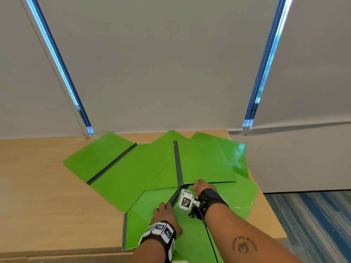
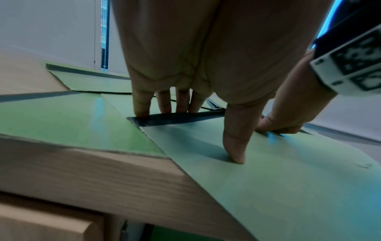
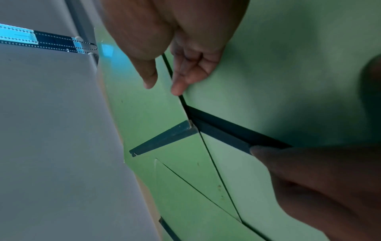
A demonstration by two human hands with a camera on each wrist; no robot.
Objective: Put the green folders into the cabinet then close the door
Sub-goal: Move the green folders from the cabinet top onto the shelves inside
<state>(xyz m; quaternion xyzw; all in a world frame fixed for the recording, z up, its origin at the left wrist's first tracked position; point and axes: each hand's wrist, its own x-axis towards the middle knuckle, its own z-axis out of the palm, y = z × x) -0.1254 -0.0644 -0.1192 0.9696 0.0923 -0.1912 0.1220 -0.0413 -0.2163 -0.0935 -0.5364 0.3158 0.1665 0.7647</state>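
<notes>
Green folders: several opened flat, overlapping in a fan on the wooden cabinet top, none inside the cabinet.
Head view, left hand: palm down on the nearest folder, fingers straight and spread, holding nothing.
Head view, right hand: fingertips at the near edge of the middle folder, beside its dark spine strip; grip hidden from here.
Head view, materials: glossy green card, grey-black spines, light wood-grain top; grey roller blinds behind, bead chains hanging.
Left wrist view, fingers: four fingertips pressing on a dark spine, thumb planted on the green cover, all extended.
Left wrist view, nearest folder: overhangs the cabinet's front edge; closed wood drawer or door front below.
Right wrist view, right hand: thumb and forefinger apart, forefinger tip touching a folder edge, other fingers curled in; not clearly pinching, cannot tell.
Right wrist view, shapes: flat angular covers, spines meeting in a V.
</notes>
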